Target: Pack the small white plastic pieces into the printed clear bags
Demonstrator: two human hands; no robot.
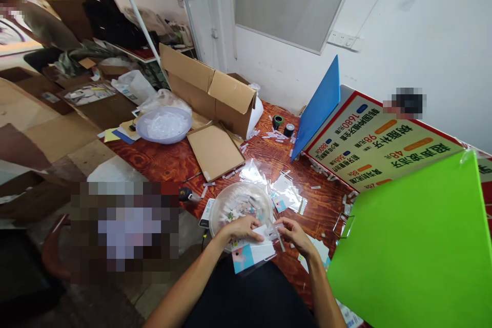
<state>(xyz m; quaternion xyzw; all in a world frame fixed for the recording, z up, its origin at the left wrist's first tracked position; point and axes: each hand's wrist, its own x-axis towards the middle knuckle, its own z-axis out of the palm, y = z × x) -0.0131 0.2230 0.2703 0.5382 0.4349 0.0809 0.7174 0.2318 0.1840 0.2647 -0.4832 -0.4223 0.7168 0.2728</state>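
My left hand and my right hand meet at the near edge of a red-brown wooden table. Between them they hold a small stack of printed cards with a clear plastic sleeve at its right end. The left hand's fingers curl over the top of the cards. My right hand pinches the sleeve. Just behind the hands stands a clear plastic bowl with small white pieces in it. Empty clear sleeves lie to the right of the bowl.
An open cardboard box and a pale plastic basin stand further back. Two tape rolls and scattered white strips lie near a blue board. A printed sign and a green board fill the right. Another person sits at far left.
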